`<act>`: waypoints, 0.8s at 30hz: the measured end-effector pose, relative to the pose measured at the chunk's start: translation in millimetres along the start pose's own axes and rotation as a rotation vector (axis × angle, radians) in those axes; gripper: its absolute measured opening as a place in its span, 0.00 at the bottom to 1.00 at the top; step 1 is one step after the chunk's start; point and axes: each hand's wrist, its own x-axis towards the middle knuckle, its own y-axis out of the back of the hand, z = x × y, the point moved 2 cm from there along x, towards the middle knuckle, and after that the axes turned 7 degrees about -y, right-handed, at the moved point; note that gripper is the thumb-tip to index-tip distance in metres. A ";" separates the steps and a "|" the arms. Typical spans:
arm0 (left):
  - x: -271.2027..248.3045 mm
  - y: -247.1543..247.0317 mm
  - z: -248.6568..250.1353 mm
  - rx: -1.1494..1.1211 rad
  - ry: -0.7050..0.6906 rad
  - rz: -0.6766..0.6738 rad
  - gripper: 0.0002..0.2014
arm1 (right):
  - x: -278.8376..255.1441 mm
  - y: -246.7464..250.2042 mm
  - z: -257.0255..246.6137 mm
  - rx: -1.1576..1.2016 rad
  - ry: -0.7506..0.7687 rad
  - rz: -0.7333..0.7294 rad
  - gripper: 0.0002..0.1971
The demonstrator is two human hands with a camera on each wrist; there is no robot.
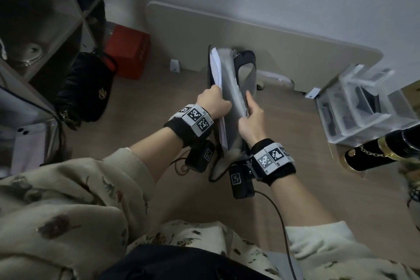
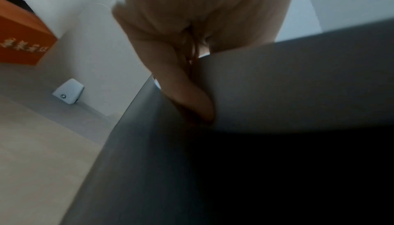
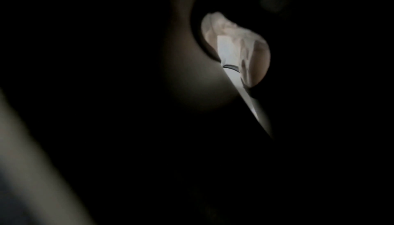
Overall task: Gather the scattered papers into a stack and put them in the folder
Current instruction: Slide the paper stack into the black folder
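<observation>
A dark-edged folder with translucent grey covers (image 1: 231, 88) stands on edge over the wooden floor, held between both hands. A stack of white papers (image 1: 216, 68) sits inside its left side, top edges showing. My left hand (image 1: 213, 103) grips the papers and the left cover. My right hand (image 1: 251, 116) holds the right cover with the index finger stretched along it. In the left wrist view a finger (image 2: 192, 97) presses against a grey sheet (image 2: 287, 85). The right wrist view is almost wholly dark.
A beige board (image 1: 227, 36) leans on the wall behind the folder. A red box (image 1: 127, 51) and black handbag (image 1: 88, 88) lie left, by a shelf unit (image 1: 41, 29). Clear plastic drawers (image 1: 359, 102) and a black-gold tube (image 1: 375, 154) lie right. Cables trail from the wrist cameras.
</observation>
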 end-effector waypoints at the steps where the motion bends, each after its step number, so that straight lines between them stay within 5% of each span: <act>1: 0.7 -2.5 -0.3 0.023 0.008 -0.010 0.16 | 0.8 0.8 -1.2 -0.021 0.006 0.005 0.42; 6: 7.7 -10.8 4.2 0.143 0.032 -0.047 0.22 | 2.8 1.6 -1.5 -0.059 0.050 0.011 0.42; 12: 21.4 -12.2 5.1 0.250 -0.054 -0.044 0.50 | 4.8 9.9 1.3 -0.081 0.015 0.002 0.42; 19: 39.6 -20.6 -4.8 0.397 -0.059 0.045 0.42 | 4.0 6.4 0.9 -0.089 0.012 -0.031 0.47; 24: 52.6 -20.1 -6.8 0.286 -0.046 -0.060 0.41 | 6.0 10.1 0.5 -0.110 -0.002 -0.040 0.47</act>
